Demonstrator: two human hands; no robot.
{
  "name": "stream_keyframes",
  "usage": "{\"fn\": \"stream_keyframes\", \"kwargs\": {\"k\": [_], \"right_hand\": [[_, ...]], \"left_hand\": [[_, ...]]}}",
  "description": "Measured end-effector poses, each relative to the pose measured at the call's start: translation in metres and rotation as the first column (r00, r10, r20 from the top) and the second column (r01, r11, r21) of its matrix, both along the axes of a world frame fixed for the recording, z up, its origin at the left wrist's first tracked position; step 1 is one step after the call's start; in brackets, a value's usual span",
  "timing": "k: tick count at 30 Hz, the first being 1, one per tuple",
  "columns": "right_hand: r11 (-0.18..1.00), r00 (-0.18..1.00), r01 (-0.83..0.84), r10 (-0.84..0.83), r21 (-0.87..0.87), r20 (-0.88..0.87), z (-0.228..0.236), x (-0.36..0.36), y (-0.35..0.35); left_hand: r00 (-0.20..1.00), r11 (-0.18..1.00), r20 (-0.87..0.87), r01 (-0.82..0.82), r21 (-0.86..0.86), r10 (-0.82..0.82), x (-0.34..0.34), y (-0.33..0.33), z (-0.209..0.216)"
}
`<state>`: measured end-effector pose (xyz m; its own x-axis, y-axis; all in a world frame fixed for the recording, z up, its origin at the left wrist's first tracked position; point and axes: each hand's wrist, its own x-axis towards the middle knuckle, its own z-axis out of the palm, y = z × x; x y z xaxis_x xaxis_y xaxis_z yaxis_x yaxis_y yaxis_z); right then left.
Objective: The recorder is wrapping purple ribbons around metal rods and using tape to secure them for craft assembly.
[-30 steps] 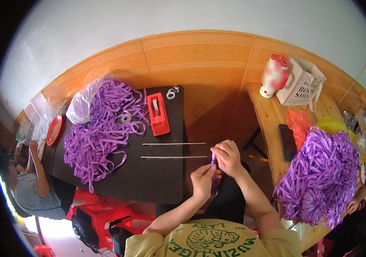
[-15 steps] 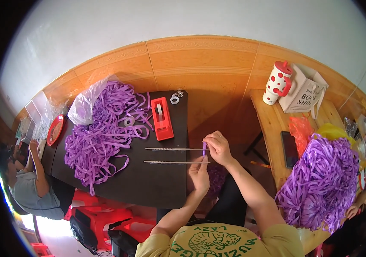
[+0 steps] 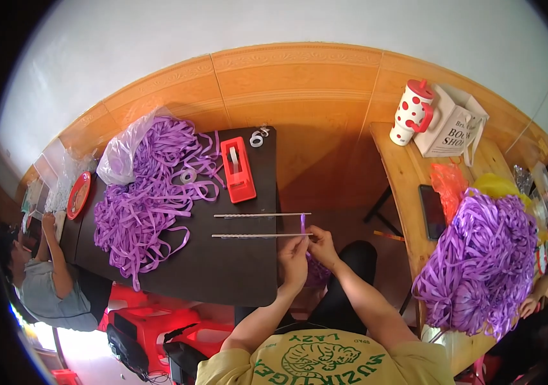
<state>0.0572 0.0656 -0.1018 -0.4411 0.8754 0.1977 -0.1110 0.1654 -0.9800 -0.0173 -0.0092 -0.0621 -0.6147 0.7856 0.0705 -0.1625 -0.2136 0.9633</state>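
Two thin twisted metal rods, a far one (image 3: 254, 215) and a near one (image 3: 248, 236), lie parallel and stick out past the right edge of the dark table (image 3: 222, 276). A short length of purple ribbon (image 3: 303, 222) spans the gap between them near their right ends. My left hand (image 3: 294, 264) pinches at the ribbon just below the near rod. Close beside it, my right hand (image 3: 322, 246) is closed by the near rod's tip, fingers together; the ribbon end in them is mostly hidden. More purple ribbon (image 3: 317, 272) hangs below my hands.
Left of the rods lies a heap of purple ribbon (image 3: 139, 224) by a red tape dispenser (image 3: 238, 173). On the wooden table (image 3: 392, 160) at right are a dotted tumbler (image 3: 408, 115), a paper bag (image 3: 447, 128), a phone (image 3: 432, 212) and another ribbon heap (image 3: 479, 269). Someone sits far left (image 3: 52, 282).
My right hand has come down from the far rod to the near rod, beside my left hand. The ribbon between the rods is now uncovered. The whole view has shifted slightly.
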Motion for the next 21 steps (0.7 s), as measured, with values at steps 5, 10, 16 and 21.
{"fn": "stream_keyframes", "kwargs": {"k": [5, 10, 16, 21], "right_hand": [[0.988, 0.996, -0.057, 0.047, -0.145, -0.071, -0.029, 0.005, -0.012], [0.991, 0.991, -0.024, 0.006, -0.135, -0.131, -0.07, 0.003, -0.024], [0.969, 0.998, -0.013, -0.003, -0.245, -0.062, -0.11, 0.006, -0.037], [0.922, 0.998, 0.054, -0.055, -0.385, 0.007, -0.121, 0.004, -0.051]], "left_hand": [[0.998, 0.991, 0.042, 0.058, -0.118, -0.053, -0.002, -0.02, -0.022], [0.991, 0.973, -0.006, 0.128, -0.19, -0.132, -0.005, -0.038, -0.057], [0.97, 0.943, 0.072, 0.243, -0.23, -0.232, -0.001, -0.06, -0.063], [0.955, 0.929, 0.008, 0.291, -0.23, -0.297, -0.001, -0.082, -0.076]]}}
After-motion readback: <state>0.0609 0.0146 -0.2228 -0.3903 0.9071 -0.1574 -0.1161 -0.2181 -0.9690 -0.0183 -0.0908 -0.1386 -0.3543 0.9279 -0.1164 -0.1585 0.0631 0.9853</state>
